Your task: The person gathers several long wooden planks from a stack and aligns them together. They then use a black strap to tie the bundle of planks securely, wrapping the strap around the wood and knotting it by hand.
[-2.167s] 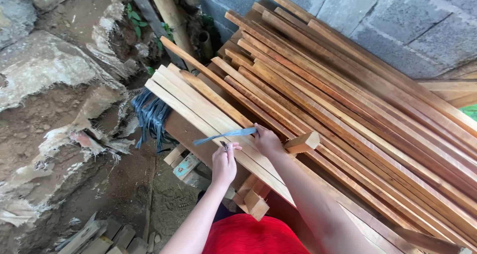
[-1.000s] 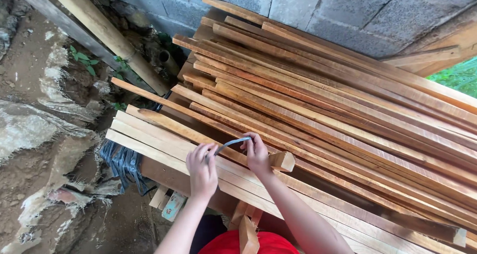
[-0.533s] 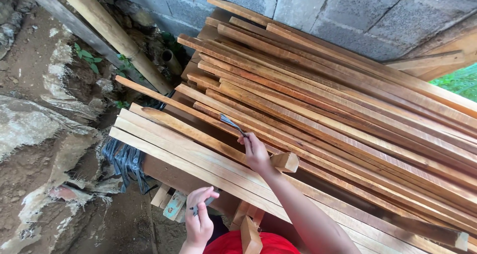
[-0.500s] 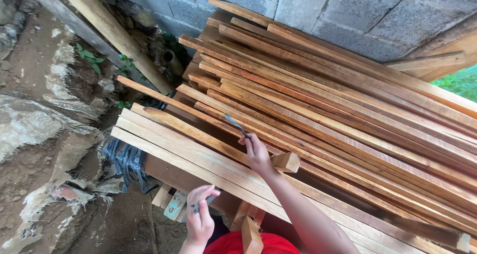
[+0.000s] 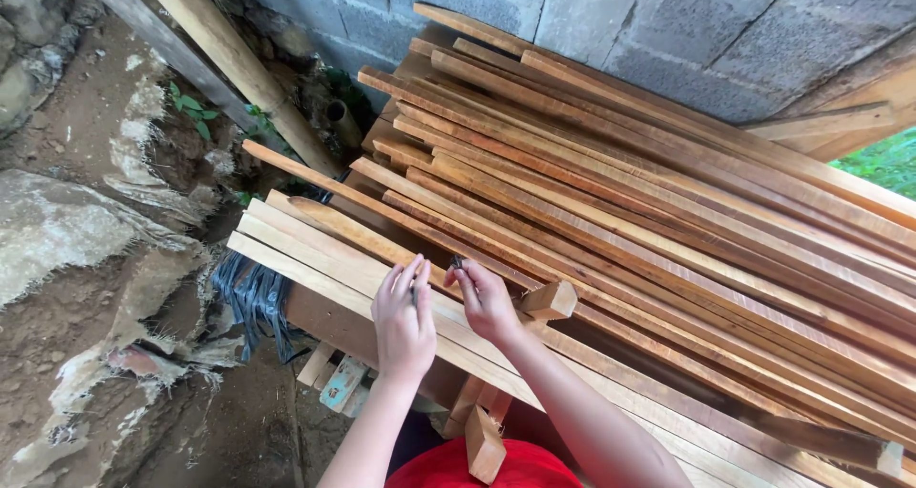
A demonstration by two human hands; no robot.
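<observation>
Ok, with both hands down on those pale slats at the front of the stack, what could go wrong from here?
1. The left hand and right hand press bare on rough-sawn pale slats; splinters seem likely.
2. The wooden strips lie loosely piled at a slant, so a shifted one could slide and pinch fingers.
3. The small wooden block sits loose beside the right hand and could get knocked off.

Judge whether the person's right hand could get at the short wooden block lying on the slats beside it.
Probably yes. The short wooden block lies on the slats just right of the right hand, with nothing between them; however, its fingers are pinching a small dark object.
</observation>
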